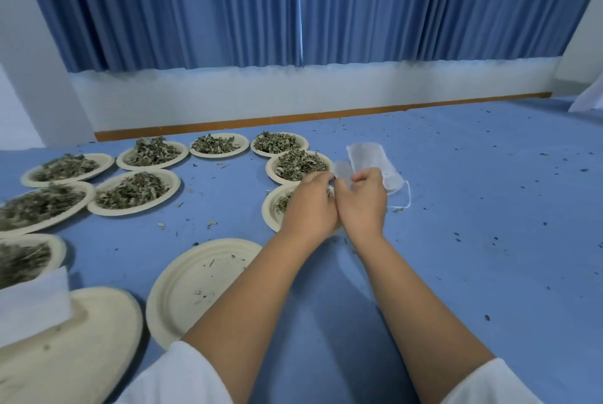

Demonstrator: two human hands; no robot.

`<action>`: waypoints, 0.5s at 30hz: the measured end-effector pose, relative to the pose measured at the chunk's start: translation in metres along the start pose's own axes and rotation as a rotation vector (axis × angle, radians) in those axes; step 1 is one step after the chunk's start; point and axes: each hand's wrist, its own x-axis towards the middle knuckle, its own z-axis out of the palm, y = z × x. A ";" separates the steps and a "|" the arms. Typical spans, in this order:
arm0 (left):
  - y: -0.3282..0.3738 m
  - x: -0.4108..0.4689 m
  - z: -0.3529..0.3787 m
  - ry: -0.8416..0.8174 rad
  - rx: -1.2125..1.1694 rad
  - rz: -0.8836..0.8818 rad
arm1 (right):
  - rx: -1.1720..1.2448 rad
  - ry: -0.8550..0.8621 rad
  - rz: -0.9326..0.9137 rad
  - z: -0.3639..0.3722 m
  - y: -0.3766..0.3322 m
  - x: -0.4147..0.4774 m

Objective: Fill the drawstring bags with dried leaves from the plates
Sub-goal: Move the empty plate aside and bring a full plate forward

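My left hand (310, 204) and my right hand (363, 201) are pressed side by side over a plate of dried leaves (272, 208). Between their fingertips they pinch a small white drawstring bag (341, 170), mostly hidden by the fingers. Just right of my right hand lies a stack of empty white drawstring bags (375, 159) with a loose string (406, 198). Several cream paper plates heaped with dried green leaves cover the blue surface to the left and ahead, the nearest full one (300, 165) lying just beyond my hands.
An empty plate (195, 286) with crumbs lies near my left forearm. Another upturned plate (75, 345) and a white paper sheet (32, 302) sit at the lower left. Leaf crumbs are scattered over the blue surface (489, 208). A wall and blue curtains stand behind.
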 end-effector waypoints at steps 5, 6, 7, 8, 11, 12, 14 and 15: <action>-0.031 -0.051 -0.045 -0.077 0.135 -0.043 | -0.166 -0.348 -0.131 0.017 -0.011 -0.049; -0.038 -0.062 -0.053 -0.088 0.166 -0.062 | -0.204 -0.408 -0.151 0.019 -0.013 -0.056; -0.045 -0.072 -0.060 -0.087 0.196 -0.081 | -0.245 -0.464 -0.165 0.021 -0.014 -0.064; -0.051 -0.082 -0.068 -0.074 0.227 -0.100 | -0.295 -0.515 -0.178 0.022 -0.016 -0.071; -0.072 -0.107 -0.093 -0.011 0.322 -0.190 | -0.484 -0.613 -0.207 0.024 -0.021 -0.090; -0.079 -0.114 -0.101 -0.001 0.357 -0.227 | -0.525 -0.621 -0.206 0.025 -0.022 -0.095; -0.092 -0.126 -0.115 0.013 0.414 -0.290 | -0.563 -0.616 -0.189 0.024 -0.026 -0.102; -0.097 -0.131 -0.120 0.019 0.433 -0.312 | -0.574 -0.606 -0.178 0.024 -0.028 -0.104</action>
